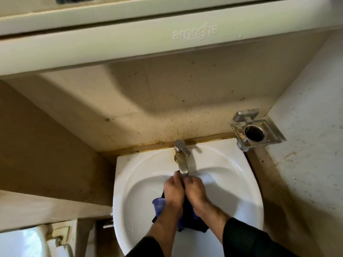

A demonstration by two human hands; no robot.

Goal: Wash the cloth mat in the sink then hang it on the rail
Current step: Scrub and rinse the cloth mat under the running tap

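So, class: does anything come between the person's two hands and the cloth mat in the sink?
Nothing visible does. The left hand and right hand already grip the blue cloth mat together over the sink, just below the tap.

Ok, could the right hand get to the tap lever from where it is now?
Probably yes. The right hand grips the cloth mat just below the spout, and nothing stands between it and the tap lever; it would have to let go first.
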